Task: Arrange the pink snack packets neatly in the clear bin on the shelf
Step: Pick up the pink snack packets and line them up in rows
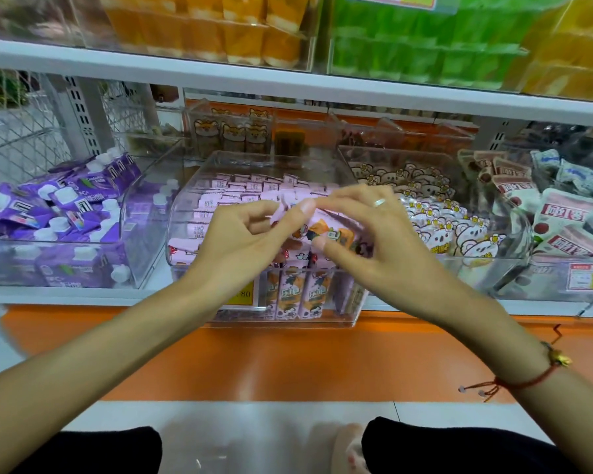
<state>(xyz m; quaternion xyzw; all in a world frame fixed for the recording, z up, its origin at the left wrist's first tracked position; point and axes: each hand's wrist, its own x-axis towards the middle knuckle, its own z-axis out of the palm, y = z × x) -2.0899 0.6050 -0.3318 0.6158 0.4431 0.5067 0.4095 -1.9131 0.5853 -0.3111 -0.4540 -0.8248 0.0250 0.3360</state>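
Over the front edge of the clear bin (185,234), mid-shelf (83,297): both hands meet on one pink snack packet (326,230). Left hand (243,248) pinches its left end, thumb and fingertips curled. Right hand (374,234) grips the right end, ring on one finger. More pink packets (254,189) lie rowed inside; others stand upright against the front wall. Purple pouches (65,206) fill the neighbouring bin, left.

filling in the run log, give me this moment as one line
stage: arranging | left hand: pinches pink snack packet | right hand: pinches same packet | place: above clear bin, rows inside
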